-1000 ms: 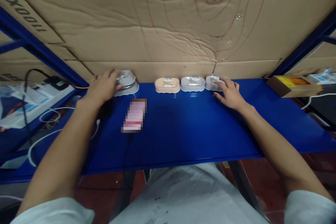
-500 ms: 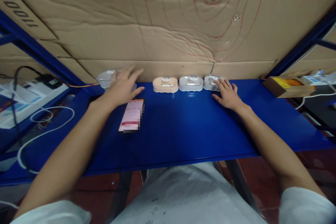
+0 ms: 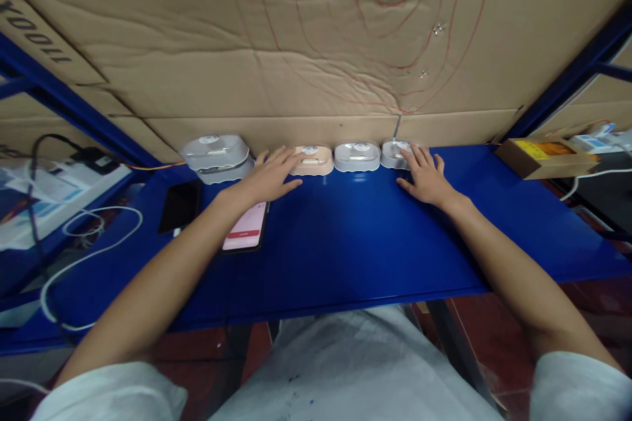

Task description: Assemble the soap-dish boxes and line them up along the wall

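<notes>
My left hand (image 3: 274,174), fingers apart, reaches over the left end of a peach oval case with a clear lid (image 3: 316,162). Whether it presses on the case or only hovers cannot be made out. A similar whitish-grey case (image 3: 357,158) sits just to the right. Over the right end of the grey case (image 3: 390,156) that closes the row lies my right hand (image 3: 427,174), fingers spread and thumb on the table side. To the left, one grey case (image 3: 214,152) is stacked on another grey case (image 3: 224,174). Beneath my left wrist, a lit phone (image 3: 244,230) is partly covered.
A dark phone (image 3: 179,205) with a white cable lies left on the blue table (image 3: 340,243). Cardboard (image 3: 197,79) with red lines rises behind. Power strips (image 3: 64,204) and cables are at left; an open cardboard box (image 3: 543,158) is at right.
My left hand has moved right, from the stacked grey cases to the peach case, uncovering the stack and the dark phone. My right hand stays at the grey case.
</notes>
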The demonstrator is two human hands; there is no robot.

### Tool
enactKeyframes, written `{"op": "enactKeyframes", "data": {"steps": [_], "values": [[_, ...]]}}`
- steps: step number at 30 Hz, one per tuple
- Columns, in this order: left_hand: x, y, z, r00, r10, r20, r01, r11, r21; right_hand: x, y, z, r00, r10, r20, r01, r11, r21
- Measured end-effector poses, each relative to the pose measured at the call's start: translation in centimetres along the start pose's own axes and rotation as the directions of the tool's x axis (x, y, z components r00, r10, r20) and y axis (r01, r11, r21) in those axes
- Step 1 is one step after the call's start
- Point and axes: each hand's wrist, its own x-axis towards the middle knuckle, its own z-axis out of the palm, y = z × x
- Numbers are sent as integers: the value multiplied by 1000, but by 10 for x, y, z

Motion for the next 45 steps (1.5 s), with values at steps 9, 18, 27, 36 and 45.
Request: {"op": "enactKeyframes", "data": {"steps": [9,18,27,36,45], "values": [[-52,45,1,968,211,-134,-240,934,-264,-14,-58,-17,959,-276,-67,281,956,79],[-77,63,12,963,224,-147,-262,906,-332,5,8,-12,897,327,-297,-265,936,231],[-78,60,14,956,295,-11,-254,804,-538,11,-1,-1,977,78,-199,-11,949,314],[-78,91,21,969,231,-90,-238,761,-603,-39,-109,-26,748,-663,-43,587,629,509],[-79,89,24,979,188,-77,-193,743,-641,-34,-103,-14,802,-581,-136,517,564,644]]}}
